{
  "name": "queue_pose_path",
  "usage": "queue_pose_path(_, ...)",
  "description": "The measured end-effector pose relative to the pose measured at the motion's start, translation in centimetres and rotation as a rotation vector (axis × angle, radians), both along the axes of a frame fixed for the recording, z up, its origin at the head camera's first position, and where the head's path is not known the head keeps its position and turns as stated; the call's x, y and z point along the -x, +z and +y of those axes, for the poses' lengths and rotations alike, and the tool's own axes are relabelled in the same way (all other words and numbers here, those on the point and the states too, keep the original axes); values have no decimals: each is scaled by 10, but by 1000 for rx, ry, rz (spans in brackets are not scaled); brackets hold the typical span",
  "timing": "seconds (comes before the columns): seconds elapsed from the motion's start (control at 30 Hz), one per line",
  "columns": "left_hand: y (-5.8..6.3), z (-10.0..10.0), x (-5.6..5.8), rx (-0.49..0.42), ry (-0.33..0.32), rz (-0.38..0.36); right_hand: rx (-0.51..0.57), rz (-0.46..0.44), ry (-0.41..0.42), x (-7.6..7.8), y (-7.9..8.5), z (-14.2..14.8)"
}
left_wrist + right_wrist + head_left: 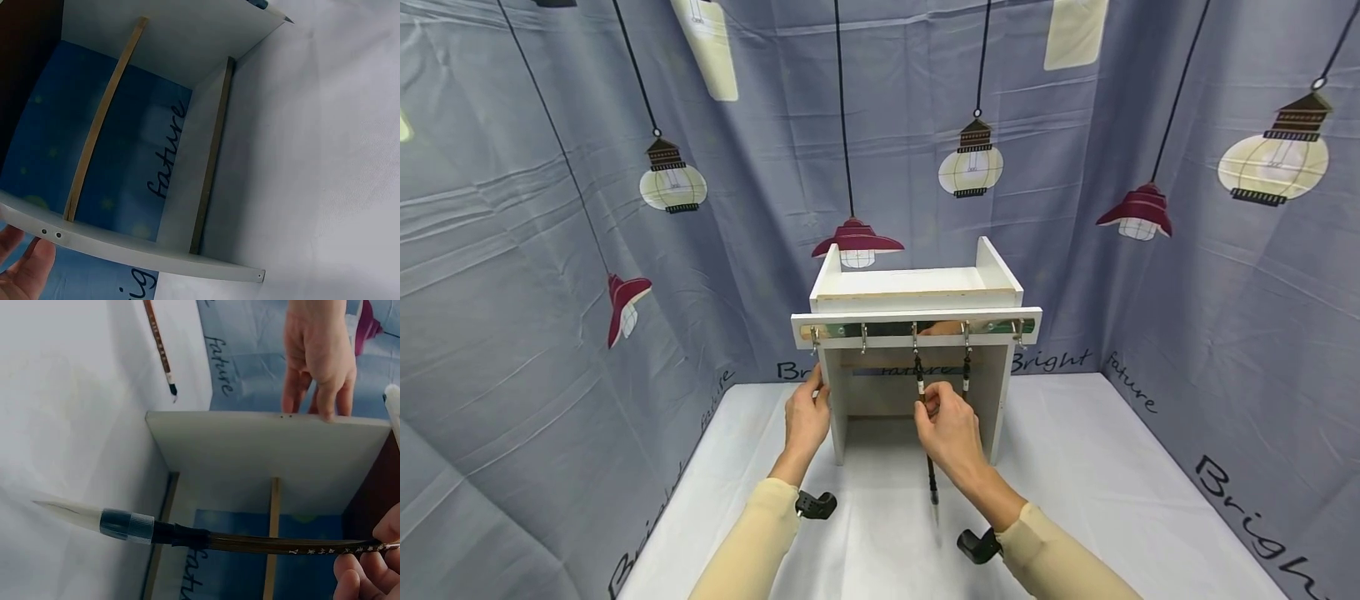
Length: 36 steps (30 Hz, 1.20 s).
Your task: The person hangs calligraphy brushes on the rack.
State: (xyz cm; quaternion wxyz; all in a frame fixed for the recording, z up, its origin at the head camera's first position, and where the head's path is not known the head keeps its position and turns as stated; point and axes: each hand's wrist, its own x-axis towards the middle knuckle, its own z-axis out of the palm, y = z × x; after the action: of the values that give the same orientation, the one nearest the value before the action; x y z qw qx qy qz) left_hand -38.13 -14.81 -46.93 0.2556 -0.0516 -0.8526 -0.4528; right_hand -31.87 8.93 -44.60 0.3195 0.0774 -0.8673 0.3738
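Note:
My right hand (pixel 951 421) pinches the handle of a brown writing brush (pixel 312 545) between thumb and fingertips. The brush (pixel 930 475) hangs from the middle hook of a white rack, its pale bristle tip pointing down. A second brush (pixel 966 372) hangs one hook to the right, its lower part hidden behind my right hand. On the other side, my left hand (pixel 807 412) touches the rack's left side panel (pixel 835 408), fingers fairly straight along the outside, the thumb (pixel 39 259) near its front edge.
The white rack (pixel 917 302) has an open top tray and a front rail of several metal hooks (pixel 863 333). It stands on a white-covered table (pixel 1060 500). Another slim brush (pixel 159 347) shows against white in the right wrist view. Blue-grey printed curtains (pixel 910 142) surround the table.

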Motion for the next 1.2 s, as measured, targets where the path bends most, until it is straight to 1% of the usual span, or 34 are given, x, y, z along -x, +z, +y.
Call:
queue_pose_path(0.2,3,1,-2,-9,-3,-1,-3,-17,-1,10,-4,-1)
queue_pose_path(0.37,2,1,-1,-15,-3,2,-2,-48,-1,18,-7,-4)
queue_pose_path(0.5,-1,1,-2,-11,-2,7,7,-76,0,21,-7,-5)
queue_pose_path(0.7,1,1,-2,-18,9,12,32,-92,12,25,-4,-6)
queue_pose_path(0.8,0,1,-3,-17,17,5,39,-107,9,21,-3,-5)
queue_pose_path(0.93,-2,1,-4,-8,24,1,39,-120,5,10,-2,2)
queue_pose_path(1.1,-2,1,-5,-6,18,-1,28,-87,34,-6,5,15)
queue_pose_path(1.2,-1,0,-3,-2,20,11,11,-60,43,-9,7,28)
